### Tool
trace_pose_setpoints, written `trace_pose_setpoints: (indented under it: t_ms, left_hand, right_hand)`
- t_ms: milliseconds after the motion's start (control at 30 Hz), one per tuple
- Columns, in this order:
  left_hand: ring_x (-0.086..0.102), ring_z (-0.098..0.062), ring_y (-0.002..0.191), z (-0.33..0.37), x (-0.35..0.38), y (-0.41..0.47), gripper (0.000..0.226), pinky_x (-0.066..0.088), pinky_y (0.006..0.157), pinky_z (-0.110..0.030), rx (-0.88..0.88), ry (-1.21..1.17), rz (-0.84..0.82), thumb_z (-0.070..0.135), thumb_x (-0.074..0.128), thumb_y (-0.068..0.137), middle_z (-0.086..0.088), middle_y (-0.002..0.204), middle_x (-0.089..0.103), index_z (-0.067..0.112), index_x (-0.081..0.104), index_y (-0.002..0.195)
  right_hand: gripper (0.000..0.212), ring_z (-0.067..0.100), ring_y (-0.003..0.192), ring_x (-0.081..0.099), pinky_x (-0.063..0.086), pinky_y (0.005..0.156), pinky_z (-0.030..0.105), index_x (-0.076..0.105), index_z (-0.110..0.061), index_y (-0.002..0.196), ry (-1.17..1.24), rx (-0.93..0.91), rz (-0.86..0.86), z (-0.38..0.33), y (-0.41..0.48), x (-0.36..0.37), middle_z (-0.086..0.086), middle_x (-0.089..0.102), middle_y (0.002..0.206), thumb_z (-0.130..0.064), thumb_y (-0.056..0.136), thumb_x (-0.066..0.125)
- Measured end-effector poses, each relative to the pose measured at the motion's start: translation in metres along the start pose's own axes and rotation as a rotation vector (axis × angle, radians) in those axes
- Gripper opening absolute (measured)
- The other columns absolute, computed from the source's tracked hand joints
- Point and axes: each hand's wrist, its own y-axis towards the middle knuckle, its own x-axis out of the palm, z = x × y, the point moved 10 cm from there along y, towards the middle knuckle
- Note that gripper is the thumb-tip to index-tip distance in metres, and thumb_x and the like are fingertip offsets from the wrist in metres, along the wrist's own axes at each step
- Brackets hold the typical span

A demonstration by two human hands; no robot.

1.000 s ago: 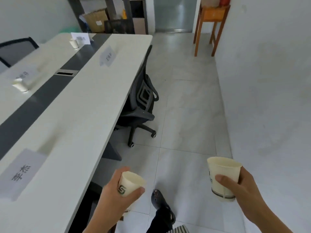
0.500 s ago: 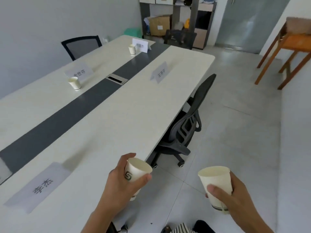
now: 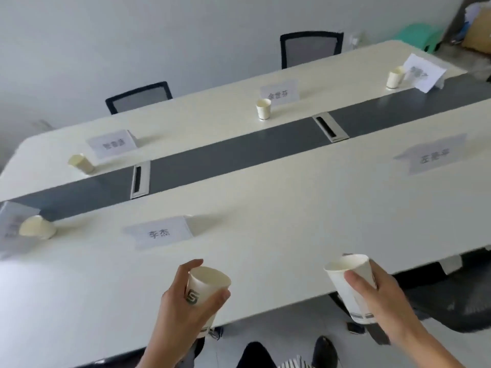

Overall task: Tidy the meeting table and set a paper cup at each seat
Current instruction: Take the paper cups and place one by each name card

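My left hand [image 3: 183, 306] grips a white paper cup [image 3: 206, 286] with a grey logo, held over the near edge of the long white meeting table [image 3: 279, 208]. My right hand [image 3: 377, 296] grips a second paper cup [image 3: 350, 282] just past the table's near edge. A name card [image 3: 160, 232] lies on the table straight ahead of the left cup. Several other paper cups stand on the table: one at the near left [image 3: 38, 227], one at the far left [image 3: 81, 163], one in the far middle [image 3: 263, 108] and one at the far right [image 3: 395, 78].
A dark strip with two cable slots [image 3: 140, 179] runs down the table's middle. More name cards [image 3: 431, 156] lie at other seats. Two black chairs [image 3: 310, 47] stand against the far wall, and another chair [image 3: 451, 301] sits at my right. My shoe [image 3: 324, 349] is below.
My view has swung left to face the table square on. Both hands with their cups now hang at the table's near edge, the left one over the top.
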Motion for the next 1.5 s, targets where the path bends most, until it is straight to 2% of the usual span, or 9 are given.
trace_pose_setpoints:
  t_ms: [300,500,633,800,900,1167,1333,1433,1500]
  left_hand:
    - [0.066,-0.005,0.080,-0.050,-0.050,-0.019,0.070,0.053,0.063,-0.020,-0.228,-0.138,0.304,0.063,0.074,0.046,0.003,0.092,0.068,0.045,0.053,0.110]
    - [0.067,-0.007,0.077,-0.073,-0.086,0.039,0.069,0.054,0.060,-0.018,-0.253,-0.209,0.348,0.057,0.078,0.048,0.020,0.094,0.068,0.041,0.054,0.112]
    - [0.067,-0.006,0.077,-0.080,-0.117,0.097,0.062,0.053,0.061,-0.014,-0.252,-0.238,0.350,0.045,0.079,0.058,0.020,0.094,0.068,0.040,0.053,0.113]
    - [0.066,-0.007,0.074,-0.099,-0.143,0.150,0.061,0.054,0.053,-0.018,-0.303,-0.284,0.318,0.044,0.079,0.059,0.020,0.091,0.066,0.044,0.051,0.113]
    - [0.067,-0.008,0.073,-0.117,-0.156,0.165,0.064,0.053,0.053,-0.017,-0.346,-0.299,0.324,0.050,0.078,0.053,0.018,0.092,0.067,0.044,0.051,0.111]
    - [0.067,-0.008,0.073,-0.158,-0.160,0.188,0.066,0.054,0.060,-0.021,-0.430,-0.333,0.320,0.059,0.072,0.054,0.017,0.093,0.067,0.043,0.050,0.114]
    - [0.064,-0.006,0.074,-0.155,-0.151,0.210,0.063,0.054,0.062,-0.018,-0.425,-0.356,0.258,0.066,0.064,0.057,0.018,0.092,0.066,0.045,0.046,0.114]
    - [0.064,-0.012,0.073,-0.141,-0.143,0.222,0.063,0.056,0.064,-0.024,-0.379,-0.337,0.164,0.056,0.065,0.062,0.002,0.088,0.066,0.049,0.041,0.120]
    - [0.060,-0.012,0.067,-0.129,-0.134,0.227,0.069,0.055,0.059,-0.025,-0.348,-0.304,0.067,0.037,0.063,0.064,-0.003,0.089,0.062,0.049,0.036,0.126]
  right_hand:
    - [0.051,-0.001,0.056,0.056,0.043,0.055,0.021,0.065,-0.023,0.085,-0.163,-0.132,-0.328,-0.080,0.115,0.114,-0.011,0.067,0.069,-0.063,0.054,0.059]
    - [0.053,0.003,0.079,0.062,0.047,0.066,0.021,0.065,-0.028,0.096,-0.197,-0.185,-0.396,-0.114,0.179,0.205,-0.009,0.070,0.088,-0.060,0.053,0.070]
    - [0.063,0.006,0.097,0.061,0.045,0.074,0.024,0.058,-0.029,0.107,-0.271,-0.257,-0.407,-0.153,0.238,0.277,-0.012,0.067,0.102,-0.054,0.052,0.076]
    - [0.062,0.014,0.098,0.059,0.047,0.074,0.025,0.048,-0.026,0.113,-0.384,-0.281,-0.387,-0.156,0.311,0.376,-0.018,0.057,0.101,-0.031,0.064,0.085]
    - [0.064,0.019,0.097,0.059,0.048,0.072,0.028,0.046,-0.021,0.116,-0.473,-0.255,-0.370,-0.135,0.342,0.418,-0.009,0.059,0.105,-0.031,0.065,0.084]
    - [0.065,0.021,0.093,0.061,0.051,0.077,0.035,0.046,-0.021,0.116,-0.601,-0.211,-0.320,-0.082,0.374,0.433,-0.008,0.062,0.100,-0.033,0.065,0.084]
    - [0.069,0.016,0.103,0.056,0.043,0.082,0.028,0.044,-0.022,0.125,-0.629,-0.158,-0.386,-0.067,0.378,0.428,-0.007,0.059,0.112,-0.025,0.068,0.082]
    - [0.073,0.012,0.106,0.054,0.043,0.088,0.026,0.043,-0.020,0.134,-0.655,-0.134,-0.374,-0.069,0.373,0.410,-0.006,0.054,0.125,-0.022,0.071,0.080]
    - [0.060,0.012,0.102,0.058,0.047,0.087,0.029,0.049,-0.019,0.129,-0.643,-0.107,-0.343,-0.076,0.362,0.390,-0.006,0.057,0.123,-0.022,0.076,0.077]
